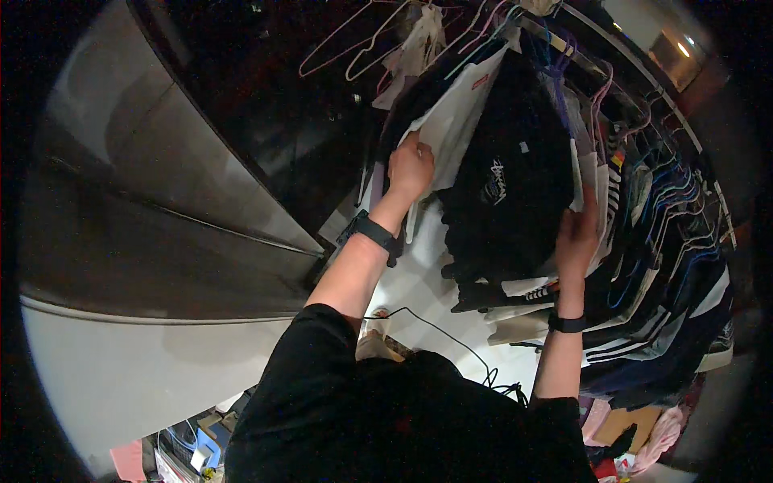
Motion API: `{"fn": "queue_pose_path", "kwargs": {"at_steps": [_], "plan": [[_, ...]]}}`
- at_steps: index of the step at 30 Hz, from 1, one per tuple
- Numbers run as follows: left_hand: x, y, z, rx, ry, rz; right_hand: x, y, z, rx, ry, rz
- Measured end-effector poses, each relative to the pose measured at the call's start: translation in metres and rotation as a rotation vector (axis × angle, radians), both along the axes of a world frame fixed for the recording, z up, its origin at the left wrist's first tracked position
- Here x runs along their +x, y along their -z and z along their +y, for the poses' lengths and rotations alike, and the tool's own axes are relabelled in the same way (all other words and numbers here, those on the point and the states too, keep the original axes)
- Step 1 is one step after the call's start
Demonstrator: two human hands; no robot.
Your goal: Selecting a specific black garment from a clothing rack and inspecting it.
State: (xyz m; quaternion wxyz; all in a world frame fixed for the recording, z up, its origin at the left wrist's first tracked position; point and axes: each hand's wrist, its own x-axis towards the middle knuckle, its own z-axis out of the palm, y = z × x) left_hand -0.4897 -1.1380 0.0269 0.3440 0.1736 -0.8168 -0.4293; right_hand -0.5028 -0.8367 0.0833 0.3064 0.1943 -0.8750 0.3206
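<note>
My left hand is closed on the edge of a white garment with a small red label, which hangs from the rack. At the right, my right hand touches pale garments; its fingers are partly hidden, so its grip is unclear. Between my hands hangs a black garment with a white print and a small white tag. Above it, a purple hanger is on the rail.
Many clothes on hangers crowd the right side. Bare wire hangers hang at the top. A large dark panel stands at the left. A black cable lies on the pale floor. Boxes and bags sit low at the right.
</note>
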Motion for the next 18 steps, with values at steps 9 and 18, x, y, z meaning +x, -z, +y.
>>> {"fn": "queue_pose_path", "kwargs": {"at_steps": [9, 18], "plan": [[0.003, 0.0, -0.004, 0.095, 0.029, -0.058, -0.014, 0.012, 0.006, 0.037, -0.069, 0.172], [0.009, -0.003, -0.017, 0.027, 0.133, -0.084, -0.004, 0.008, 0.005, 0.16, -0.002, 0.056]]}}
